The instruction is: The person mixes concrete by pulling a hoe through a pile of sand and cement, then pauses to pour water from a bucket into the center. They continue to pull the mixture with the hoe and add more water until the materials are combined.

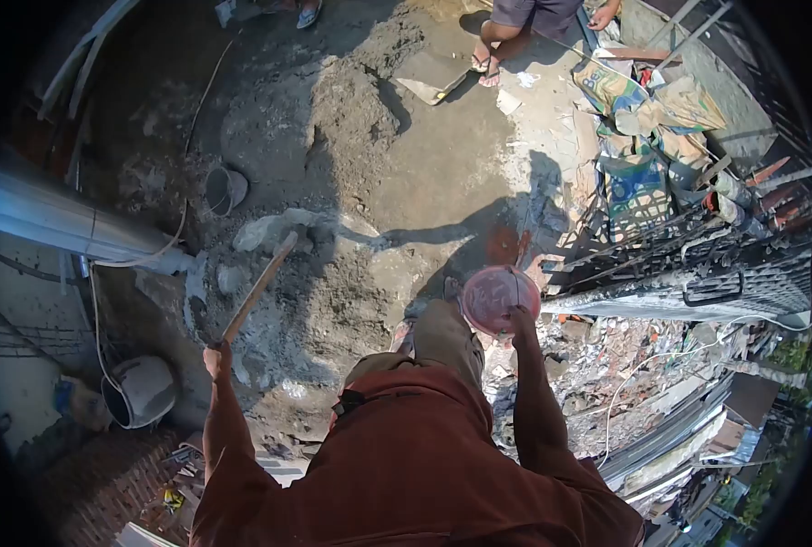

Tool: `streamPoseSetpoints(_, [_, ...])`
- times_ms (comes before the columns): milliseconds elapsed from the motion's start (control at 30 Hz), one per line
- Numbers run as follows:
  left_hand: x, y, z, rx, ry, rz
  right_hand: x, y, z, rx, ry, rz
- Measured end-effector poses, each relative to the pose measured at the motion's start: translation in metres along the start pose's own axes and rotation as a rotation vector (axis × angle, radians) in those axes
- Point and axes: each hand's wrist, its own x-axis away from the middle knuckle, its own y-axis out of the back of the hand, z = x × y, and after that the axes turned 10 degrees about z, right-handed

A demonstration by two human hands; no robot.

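My left hand is closed around the lower end of a long wooden stick, which slants up and to the right over the grey ground. At my right side, my right hand grips a round, reddish plastic bucket beside my leg. A thin dark line like a handle crosses the bucket's opening. Below the stick and in front of my feet lies a rough heap of grey sand or mortar.
A grey bucket stands ahead on the left, and a larger pale drum lies nearer. Another person's legs show beside a flat board. Crumpled sacks and metal bars lie right; rubble covers the lower right.
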Motion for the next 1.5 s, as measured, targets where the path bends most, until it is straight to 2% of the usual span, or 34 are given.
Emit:
streamPoseSetpoints(100, [0.029,-0.013,-0.030,-0.116,0.049,-0.114,-0.073,0.000,0.051,0.164,-0.036,0.138])
streamPoseSetpoints(167, [0.060,-0.004,-0.081,-0.117,0.207,-0.098,-0.115,-0.016,0.093,0.262,-0.079,0.174])
streamPoseSetpoints(233, [0.076,-0.011,-0.095,-0.121,0.360,-0.078,-0.178,-0.025,0.111,0.342,-0.027,0.237])
streamPoseSetpoints(300, [0.079,-0.029,-0.094,-0.067,0.306,0.012,-0.236,-0.040,0.127,0.315,0.026,0.293])
streamPoseSetpoints(367, [0.101,-0.032,-0.135,-0.066,0.355,0.071,-0.260,-0.068,0.152,0.738,0.121,0.445])
streamPoseSetpoints(400, [0.109,-0.040,-0.150,-0.093,0.372,0.075,-0.281,-0.086,0.162,0.870,0.093,0.498])
streamPoseSetpoints(433, [0.115,-0.046,-0.159,-0.128,0.383,0.081,-0.306,-0.098,0.157,0.885,0.078,0.514])
streamPoseSetpoints(500, [0.108,-0.061,-0.165,-0.164,0.478,0.126,-0.365,-0.119,0.144,0.567,-0.081,0.393])
streamPoseSetpoints(700, [0.113,-0.046,-0.222,-0.149,0.490,0.182,-0.483,-0.195,0.182,0.589,-0.275,0.493])
streamPoseSetpoints(767, [0.117,-0.039,-0.250,-0.155,0.464,0.251,-0.522,-0.215,0.184,0.736,-0.330,0.626])
streamPoseSetpoints(867, [0.132,-0.065,-0.255,-0.234,0.423,0.195,-0.565,-0.243,0.180,0.746,-0.328,0.661])
streamPoseSetpoints(1000, [0.152,-0.084,-0.306,-0.137,0.492,0.193,-0.559,-0.275,0.188,0.733,-0.308,0.577])
streamPoseSetpoints(1067, [0.164,-0.106,-0.325,-0.059,0.540,0.175,-0.600,-0.259,0.153,0.755,-0.291,0.602])
streamPoseSetpoints(1133, [0.173,-0.127,-0.337,0.038,0.599,0.140,-0.649,-0.248,0.095,1.014,0.164,0.092])
streamPoseSetpoints(1200, [0.179,-0.143,-0.348,0.100,0.649,0.091,-0.489,-0.301,0.140,1.227,0.071,0.029])
streamPoseSetpoints(1267, [0.186,-0.159,-0.351,0.175,0.696,0.085,-0.505,-0.288,0.054,1.022,0.302,0.311])
streamPoseSetpoints(1300, [0.189,-0.165,-0.353,0.211,0.716,0.078,-0.421,-0.317,0.057,0.951,0.169,0.535])
streamPoseSetpoints(1333, [0.192,-0.174,-0.353,0.245,0.766,0.066,-0.433,-0.323,0.010,0.845,-0.105,0.762])
streamPoseSetpoints(1367, [0.199,-0.184,-0.351,0.269,0.764,0.058,-0.377,-0.349,0.002,0.848,-0.193,0.919])
streamPoseSetpoints(1400, [0.204,-0.193,-0.350,0.299,0.772,0.050,-0.360,-0.366,-0.032,0.738,-0.334,1.016])
streamPoseSetpoints(1433, [0.209,-0.202,-0.348,0.330,0.781,0.044,-0.339,-0.391,-0.057,0.754,-0.475,1.057])
streamPoseSetpoints(1500, [0.222,-0.228,-0.343,0.390,0.782,0.014,-0.274,-0.441,-0.079,0.552,-0.654,1.120])
